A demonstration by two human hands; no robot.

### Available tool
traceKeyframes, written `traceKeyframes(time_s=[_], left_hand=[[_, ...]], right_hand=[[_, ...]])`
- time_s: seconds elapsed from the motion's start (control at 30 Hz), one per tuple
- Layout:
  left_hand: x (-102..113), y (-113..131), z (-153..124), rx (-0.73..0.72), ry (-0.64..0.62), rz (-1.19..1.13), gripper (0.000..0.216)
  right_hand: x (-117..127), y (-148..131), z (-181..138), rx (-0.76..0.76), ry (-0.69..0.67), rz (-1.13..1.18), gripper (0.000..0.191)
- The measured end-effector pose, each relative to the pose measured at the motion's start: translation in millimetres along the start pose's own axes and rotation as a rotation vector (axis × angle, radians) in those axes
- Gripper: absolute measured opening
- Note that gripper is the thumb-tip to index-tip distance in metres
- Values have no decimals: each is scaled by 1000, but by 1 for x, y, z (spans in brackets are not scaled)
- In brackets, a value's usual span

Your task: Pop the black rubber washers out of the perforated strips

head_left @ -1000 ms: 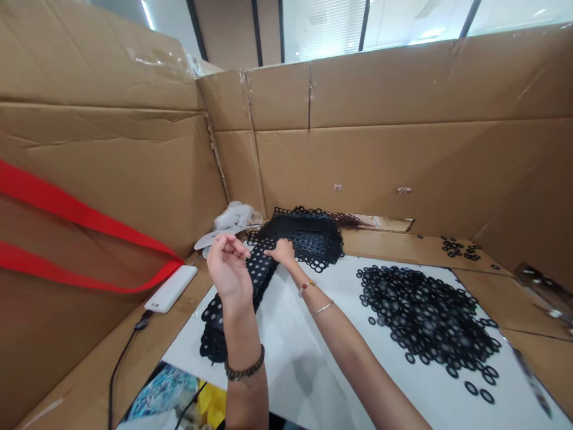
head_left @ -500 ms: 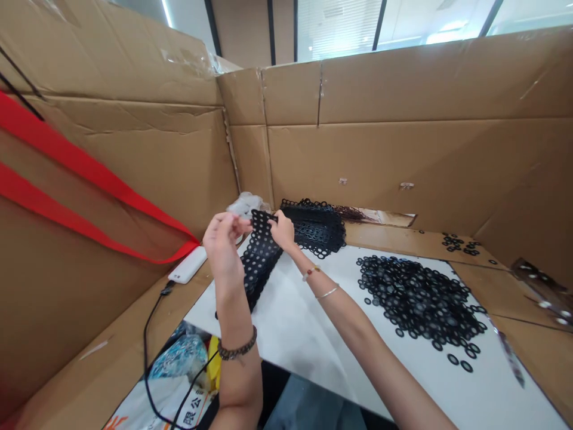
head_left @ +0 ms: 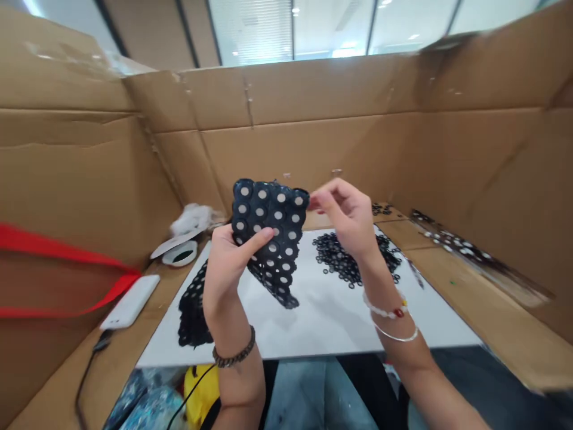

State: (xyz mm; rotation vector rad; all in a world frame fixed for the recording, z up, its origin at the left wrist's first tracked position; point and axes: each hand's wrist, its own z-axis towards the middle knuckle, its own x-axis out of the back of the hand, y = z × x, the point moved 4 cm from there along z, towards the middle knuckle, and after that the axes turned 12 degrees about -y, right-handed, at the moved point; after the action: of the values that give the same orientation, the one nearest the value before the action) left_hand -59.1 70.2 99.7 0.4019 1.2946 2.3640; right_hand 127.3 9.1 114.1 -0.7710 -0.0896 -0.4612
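Note:
My left hand (head_left: 230, 260) holds up a black sheet of joined rings (head_left: 273, 233) with pale round centres, thumb across its front and fingers behind. The sheet hangs above the white board and tapers to a lower corner. At its upper right corner, my right hand (head_left: 347, 215) has thumb and forefinger pinched together. Blur hides what, if anything, lies between those fingertips. Another stack of black ring sheets (head_left: 194, 310) lies on the board, partly behind my left wrist. Beyond my right wrist is a heap of loose black rings (head_left: 342, 263).
Tall cardboard walls (head_left: 304, 146) surround the white board (head_left: 322, 322). On the left are a white power bank (head_left: 129, 301) with a cable, a roll of tape (head_left: 179, 254) and crumpled white plastic (head_left: 190, 219). Dark strips with white spots (head_left: 465, 245) lie along the right.
A black ring sheet has come up off the left of the board in my left hand, closer to me. My right hand has moved right, to its upper corner. The view has turned right.

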Motion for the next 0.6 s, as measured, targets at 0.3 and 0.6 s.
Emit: traceKeyframes(time_s=[0.3, 0.6], left_hand=[[-39, -36, 42, -69, -4, 280, 21], [-45, -79, 78, 9, -166, 55, 23]], right_hand=[[162, 172, -196, -989, 504, -784, 28], [151, 222, -212, -1076, 529, -822, 11]])
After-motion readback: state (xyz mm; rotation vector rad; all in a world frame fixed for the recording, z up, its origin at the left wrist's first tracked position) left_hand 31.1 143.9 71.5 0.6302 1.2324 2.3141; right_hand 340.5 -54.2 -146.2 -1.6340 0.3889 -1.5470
